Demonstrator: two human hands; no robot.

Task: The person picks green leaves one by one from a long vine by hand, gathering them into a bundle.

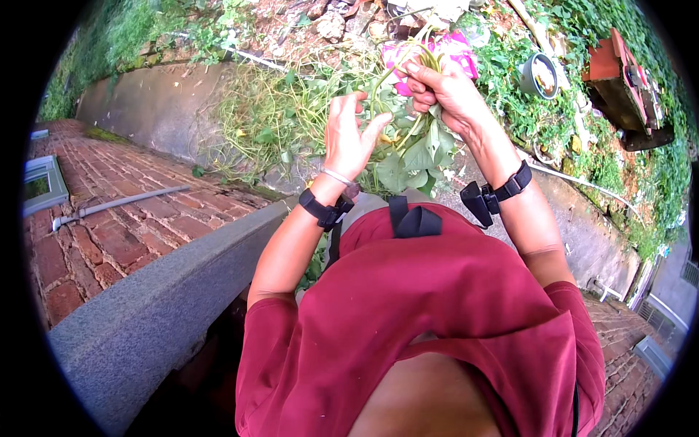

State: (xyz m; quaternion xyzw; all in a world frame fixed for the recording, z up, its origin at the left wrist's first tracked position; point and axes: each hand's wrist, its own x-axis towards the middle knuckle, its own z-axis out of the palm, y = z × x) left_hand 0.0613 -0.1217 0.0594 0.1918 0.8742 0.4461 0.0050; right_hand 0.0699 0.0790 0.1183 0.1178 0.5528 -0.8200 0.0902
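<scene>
My right hand grips a bunch of green stems in front of me. Broad green leaves hang down below that fist. To its left, my left hand is raised with thumb and fingers apart, beside a loose curving stem. Whether its fingertips touch that stem cannot be told. Behind both hands lies a large heap of cut vines on the concrete. A bright pink plastic bag shows behind the right hand, partly hidden by it.
A brick wall with a grey pipe and a stone ledge stand at left. Rubble lies at the far side. On the right are a round pot, a red-brown box-like object and leafy ground cover.
</scene>
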